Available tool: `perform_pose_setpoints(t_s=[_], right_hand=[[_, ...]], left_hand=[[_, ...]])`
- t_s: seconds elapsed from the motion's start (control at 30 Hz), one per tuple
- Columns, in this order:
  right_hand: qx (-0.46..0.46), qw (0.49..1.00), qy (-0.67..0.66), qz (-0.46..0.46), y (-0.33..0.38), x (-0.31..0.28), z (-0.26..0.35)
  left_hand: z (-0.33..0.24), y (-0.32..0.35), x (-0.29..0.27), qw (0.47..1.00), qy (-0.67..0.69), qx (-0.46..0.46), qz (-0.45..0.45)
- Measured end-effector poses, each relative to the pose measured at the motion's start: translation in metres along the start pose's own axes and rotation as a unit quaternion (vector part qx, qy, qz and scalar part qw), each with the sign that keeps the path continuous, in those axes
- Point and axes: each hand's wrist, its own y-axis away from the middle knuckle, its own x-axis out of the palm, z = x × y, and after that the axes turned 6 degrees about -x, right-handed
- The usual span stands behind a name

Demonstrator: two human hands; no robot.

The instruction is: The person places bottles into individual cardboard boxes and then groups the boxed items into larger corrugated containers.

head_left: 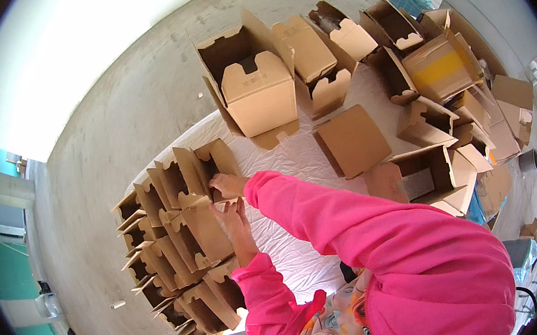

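On the left, rows of open cardboard boxes stand packed close together. My right hand (228,185) reaches to the open cardboard box (220,154) at the far right end of these rows, its fingers bent over the near edge. Just below it, my left hand (232,218) rises against the same corner with fingers stretched and thumb apart, beside a tan cardboard panel (208,231) of the neighbouring box. Whether the left fingertips press on the cardboard is hard to see. Both arms wear bright pink sleeves.
A white sheet (281,225) lies under the boxes. A large open carton (267,95) stands beyond my hands, with a closed flat-topped box (352,140) to its right. Many cartons are heaped at the right, one with yellow tape (440,69). Concrete floor (89,206) surrounds the sheet.
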Motion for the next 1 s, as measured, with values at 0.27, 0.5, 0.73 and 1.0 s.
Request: perform_pose_setpoints(t_s=[0.27, 0.5, 0.73, 1.0], right_hand=[[0.002, 0.999, 0.036, 0.034, 0.073, -0.092, 0.042], [0.026, 0.999, 0.018, -0.017, 0.158, -0.165, 0.043], [0.106, 0.866, 0.300, -0.386, 0.153, -0.282, -0.002], [0.371, 0.815, 0.280, -0.346, 0.116, -0.315, -0.044]], left_hand=[[-0.009, 0.018, 0.036, 0.987, 0.126, -0.089, -0.039], [-0.024, 0.044, 0.111, 0.846, -0.439, 0.267, -0.146], [-0.011, 0.045, 0.110, 0.749, -0.613, 0.238, -0.083], [-0.016, 0.094, 0.108, 0.764, -0.577, 0.275, -0.087]])
